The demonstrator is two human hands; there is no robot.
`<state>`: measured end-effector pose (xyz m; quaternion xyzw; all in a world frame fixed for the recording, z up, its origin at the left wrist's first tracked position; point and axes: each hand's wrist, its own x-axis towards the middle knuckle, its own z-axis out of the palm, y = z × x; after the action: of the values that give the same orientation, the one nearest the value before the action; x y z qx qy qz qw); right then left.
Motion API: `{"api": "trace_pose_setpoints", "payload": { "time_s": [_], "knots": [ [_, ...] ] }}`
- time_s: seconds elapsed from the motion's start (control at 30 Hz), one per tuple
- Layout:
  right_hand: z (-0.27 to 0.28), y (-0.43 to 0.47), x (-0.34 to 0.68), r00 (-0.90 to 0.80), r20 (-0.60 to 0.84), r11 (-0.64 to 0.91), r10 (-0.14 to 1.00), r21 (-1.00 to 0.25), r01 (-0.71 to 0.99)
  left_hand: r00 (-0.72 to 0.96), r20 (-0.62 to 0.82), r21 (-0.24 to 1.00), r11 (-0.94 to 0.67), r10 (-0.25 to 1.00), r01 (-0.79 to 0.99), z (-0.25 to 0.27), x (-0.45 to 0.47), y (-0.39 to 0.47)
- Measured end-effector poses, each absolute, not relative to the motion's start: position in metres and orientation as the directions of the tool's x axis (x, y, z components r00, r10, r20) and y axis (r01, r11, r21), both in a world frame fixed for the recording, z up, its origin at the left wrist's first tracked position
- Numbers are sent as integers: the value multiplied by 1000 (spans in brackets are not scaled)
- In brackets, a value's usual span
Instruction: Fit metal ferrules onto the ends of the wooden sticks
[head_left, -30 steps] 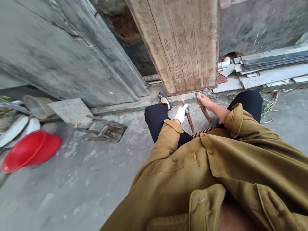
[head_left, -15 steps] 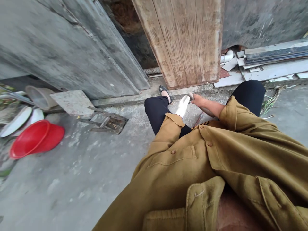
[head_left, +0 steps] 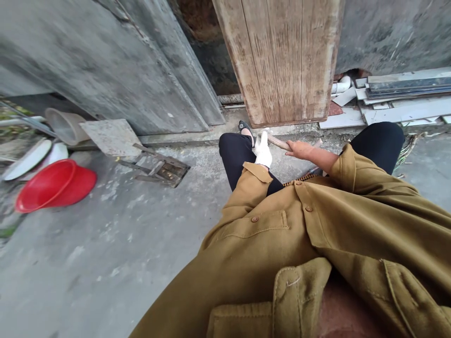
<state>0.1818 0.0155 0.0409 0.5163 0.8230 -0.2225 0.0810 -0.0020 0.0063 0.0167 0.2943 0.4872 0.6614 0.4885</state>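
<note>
A pale wooden stick [head_left: 279,142] slants between my two hands, low in front of my knees. My left hand [head_left: 262,151], in a white knit glove, is closed about its far left end, though the fingertips are hard to make out. Bare and ungloved, my right hand [head_left: 299,149] wraps round the stick further right. Something slim and pale shows just behind the right wrist; I cannot tell whether it belongs to the stick.
A wooden board [head_left: 282,65] leans upright ahead. White and grey strips [head_left: 405,110] are piled along the wall at right. To the left lie a small wooden stool [head_left: 165,171], a red plastic basin [head_left: 52,188] and a square slab [head_left: 112,137].
My hands were close together and have moved apart. The right hand has slid right, so more of the stick shows between them. The view has shifted slightly.
</note>
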Motion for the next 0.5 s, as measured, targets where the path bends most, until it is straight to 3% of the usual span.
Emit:
{"api": "trace_pose_setpoints", "payload": {
  "time_s": [0.1, 0.2, 0.3, 0.37, 0.5],
  "knots": [
    [50, 8, 175, -445, -341, 388, 828, -224, 894, -432, -84, 905, -113, 898, -410, 9, 14, 9],
    [58, 6, 170, -423, -321, 372, 847, -210, 904, -351, -180, 891, 1, 919, -453, 4, 34, 3],
    [62, 9, 172, -394, -311, 324, 865, -254, 911, -281, -203, 921, 85, 938, -381, 6, 45, -3],
    [65, 12, 179, -397, -313, 290, 863, -336, 896, -226, -164, 950, 92, 960, -299, 10, 43, -3],
    [72, 17, 203, -445, -339, 155, 829, -626, 765, -170, -138, 980, 110, 976, -165, 14, 33, 6]
  ]
}}
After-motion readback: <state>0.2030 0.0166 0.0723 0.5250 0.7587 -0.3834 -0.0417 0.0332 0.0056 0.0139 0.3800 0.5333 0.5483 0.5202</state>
